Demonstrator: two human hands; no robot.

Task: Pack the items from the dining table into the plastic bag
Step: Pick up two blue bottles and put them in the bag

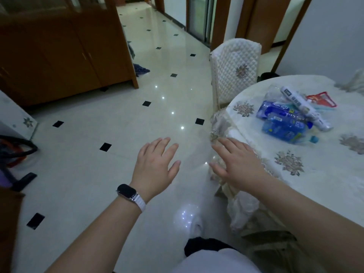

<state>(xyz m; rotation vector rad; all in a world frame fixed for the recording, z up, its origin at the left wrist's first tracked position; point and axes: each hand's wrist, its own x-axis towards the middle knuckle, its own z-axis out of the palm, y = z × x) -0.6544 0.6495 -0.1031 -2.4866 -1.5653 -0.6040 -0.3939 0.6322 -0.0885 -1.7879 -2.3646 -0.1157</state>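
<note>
Nearest, at 6 o'clock: left hand (155,164), fingers straight and spread, holding nothing, out over the glossy tiled floor (94,107). Black-faced smartwatch (127,191) on a white strap at that wrist. Just toward 3 o'clock, right hand (236,164), likewise flat and empty, above the draped edge of the dining table (325,184).

Farther out at 2 o'clock, on the floral tablecloth, the pile: blue packs (275,112), long white box (303,107) lying across them, red-edged packet (323,99) behind, crumpled clear plastic (272,91) at the far-left side. Lettering on packs and box too blurred to read.

Beyond at 1 o'clock, quilted chair (236,69) against the table. Far off at 10 o'clock, wooden cabinet (59,56).
</note>
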